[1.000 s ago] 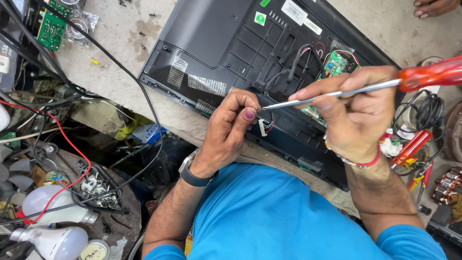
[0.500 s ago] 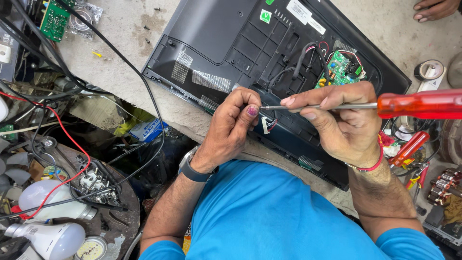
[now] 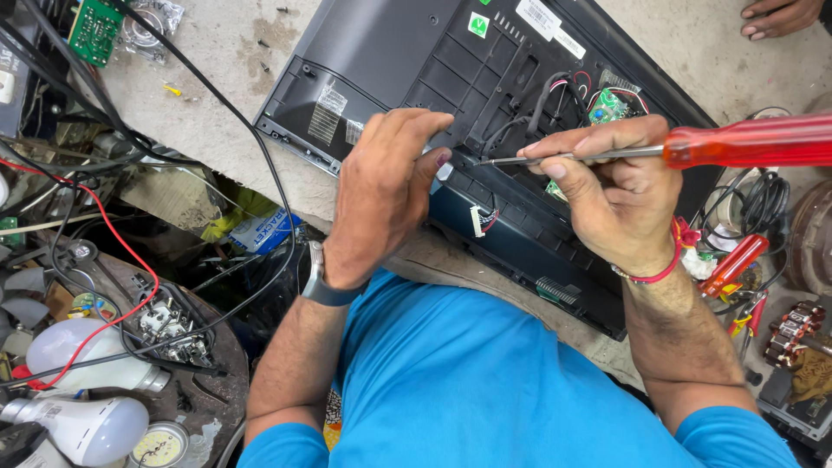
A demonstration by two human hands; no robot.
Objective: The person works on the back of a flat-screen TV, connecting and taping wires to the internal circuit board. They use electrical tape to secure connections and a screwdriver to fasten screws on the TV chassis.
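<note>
The right hand (image 3: 620,195) is clenched around the metal shaft of a long screwdriver with a translucent red plastic handle (image 3: 745,143), its tip touching the open back of a flat black plastic television casing (image 3: 407,52). The left hand (image 3: 381,191), grasping nothing, presses curled fingers on that casing just beside the tip. Below the left wrist lie white light bulbs (image 3: 82,394) among black and red wires (image 3: 121,251); a small red-handled screwdriver (image 3: 732,264) lies beside the right wrist.

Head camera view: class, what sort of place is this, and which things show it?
Probably an electronics repair workshop. The right hand holds a red-handled screwdriver to an opened black device; a loose green circuit board and bare light bulbs lie around.
</note>
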